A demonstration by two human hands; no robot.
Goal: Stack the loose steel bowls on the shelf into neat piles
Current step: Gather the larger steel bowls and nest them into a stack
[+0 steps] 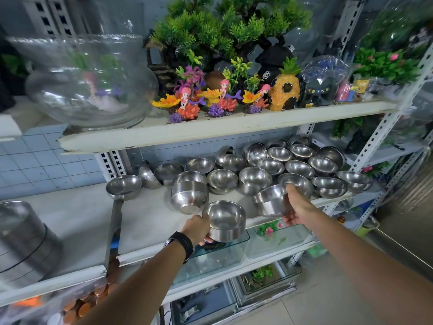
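Observation:
Many loose steel bowls [254, 179] lie scattered over the middle shelf [150, 221], some tilted, some leaning on the tiled back wall. A short pile of nested bowls [189, 195] stands left of centre, tipped toward me. My left hand [196, 227], with a black watch on its wrist, grips a single steel bowl [226, 221] by its left rim at the shelf's front edge. My right hand [296, 205] holds a small pile of nested bowls [270, 200] by the right rim, thumb inside, just right of the single bowl.
Above, a shelf [210, 130] carries a large glass fishbowl [89, 83], plastic plants, mermaid figures and a pineapple house [284, 90]. Glass tanks [218, 256] sit on the shelf below. A steel canister [25, 245] stands at far left. White slotted uprights [386, 127] frame the right side.

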